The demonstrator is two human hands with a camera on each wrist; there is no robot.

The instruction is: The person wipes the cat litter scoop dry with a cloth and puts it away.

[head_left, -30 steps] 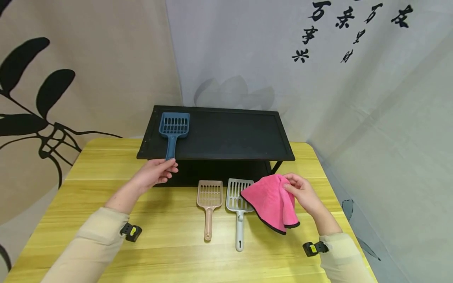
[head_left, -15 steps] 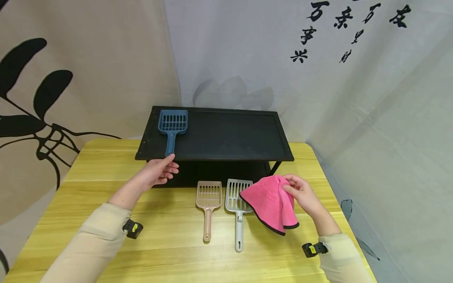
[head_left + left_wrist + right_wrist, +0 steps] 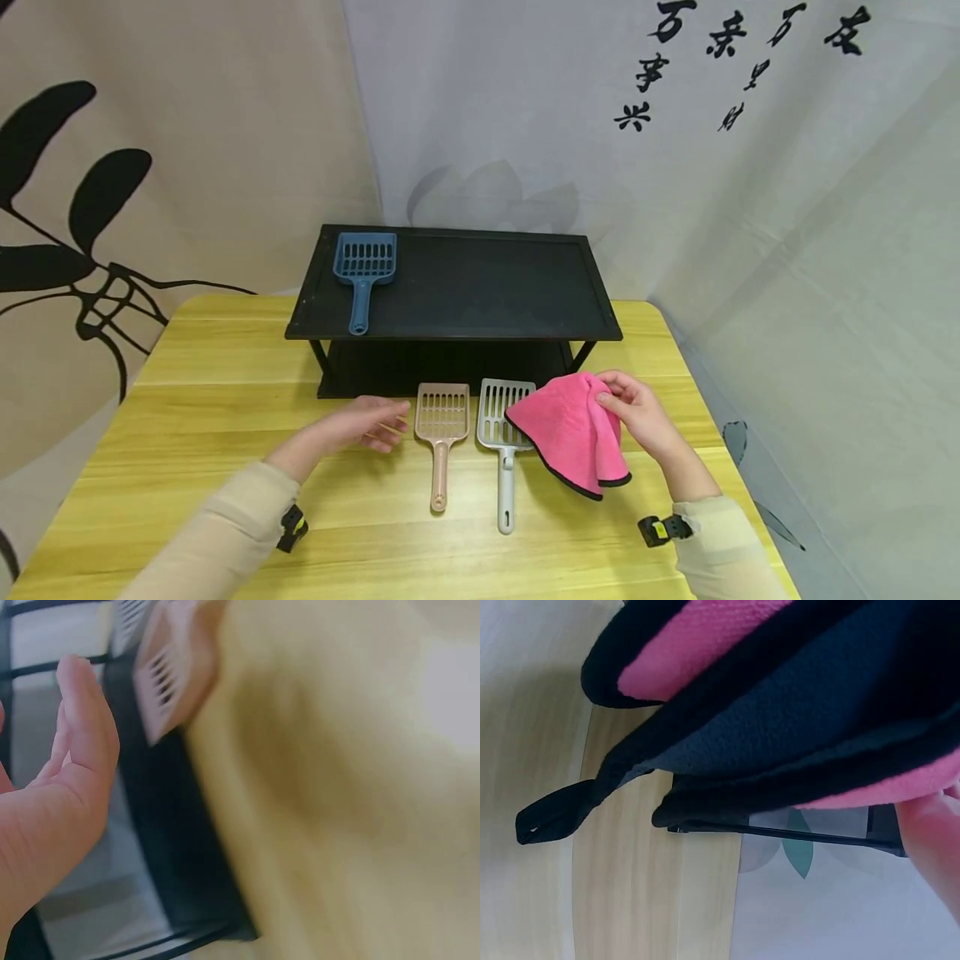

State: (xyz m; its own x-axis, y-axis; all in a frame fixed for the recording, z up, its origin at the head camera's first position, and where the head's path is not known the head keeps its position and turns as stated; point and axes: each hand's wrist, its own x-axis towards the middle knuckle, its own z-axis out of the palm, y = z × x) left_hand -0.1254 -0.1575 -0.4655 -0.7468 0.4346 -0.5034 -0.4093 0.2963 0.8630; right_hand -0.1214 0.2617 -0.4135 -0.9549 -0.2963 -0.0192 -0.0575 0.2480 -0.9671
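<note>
A blue litter scoop (image 3: 365, 271) lies on the left end of the black rack's top shelf (image 3: 487, 287), its handle toward the front edge. My left hand (image 3: 367, 422) is over the table just left of the beige litter scoop (image 3: 441, 429), holding nothing, fingers loosely extended. In the left wrist view the hand (image 3: 67, 780) appears beside the rack, blurred. My right hand (image 3: 636, 410) pinches a pink cloth (image 3: 573, 429) with black edging, which hangs down and covers part of the grey litter scoop (image 3: 506, 467). A dark side and a loop of the cloth (image 3: 780, 712) show in the right wrist view.
The rack has a lower shelf (image 3: 442, 362) under its top, between slanted legs. It stands at the back of the wooden table (image 3: 360, 533). Behind it hangs a pale curtain (image 3: 480, 100) with printed leaves and characters.
My left hand slid the blue scoop slightly back on the shelf, let go of it, then came down and to the right toward the beige scoop. The right hand stays almost still with the cloth.
</note>
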